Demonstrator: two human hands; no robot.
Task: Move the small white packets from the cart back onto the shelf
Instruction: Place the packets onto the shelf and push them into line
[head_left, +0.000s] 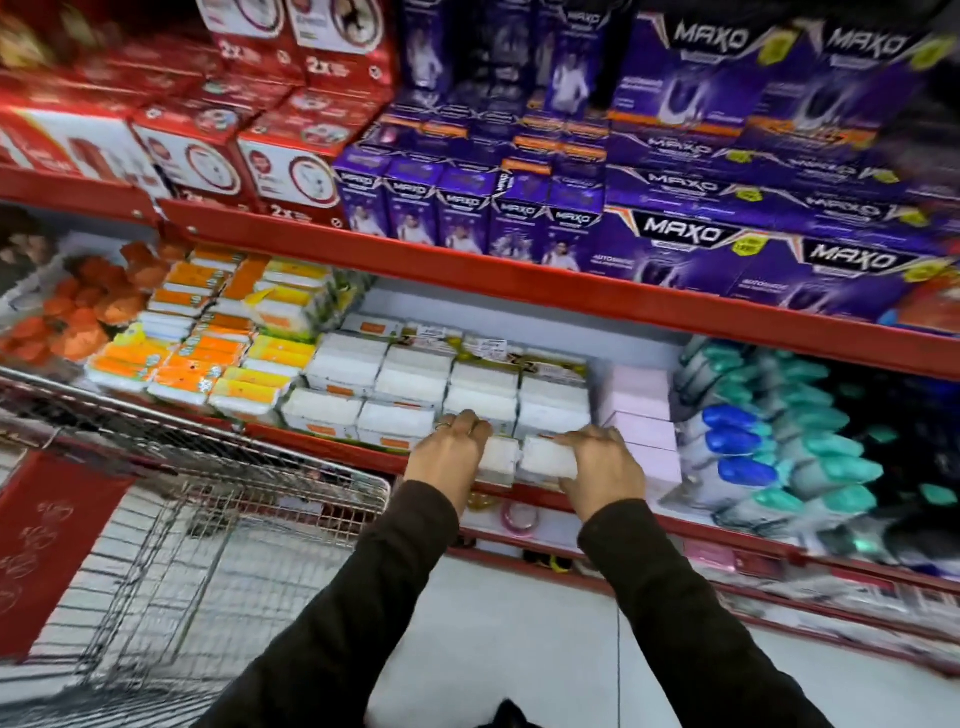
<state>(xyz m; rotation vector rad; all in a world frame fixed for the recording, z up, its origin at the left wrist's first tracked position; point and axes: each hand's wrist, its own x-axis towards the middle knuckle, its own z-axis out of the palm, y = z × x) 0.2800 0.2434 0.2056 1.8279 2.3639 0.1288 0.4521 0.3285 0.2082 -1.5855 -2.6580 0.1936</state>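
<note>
My left hand (449, 449) grips a small white packet (498, 457) at the front edge of the red shelf (332, 447). Beside it, my right hand (602, 467) holds a second white packet (548, 457). The two packets touch each other and press against the front row of stacked white packets (431, 384) on that shelf. The wire cart (218, 519) stands at the lower left; its basket looks bare where I can see it.
Orange and yellow packets (208, 348) lie left of the white stack, pale pink boxes (641, 415) and blue-green bottles (769, 441) to its right. Purple boxes (675, 208) and red boxes (234, 145) fill the shelf above. A lower shelf edge runs below my wrists.
</note>
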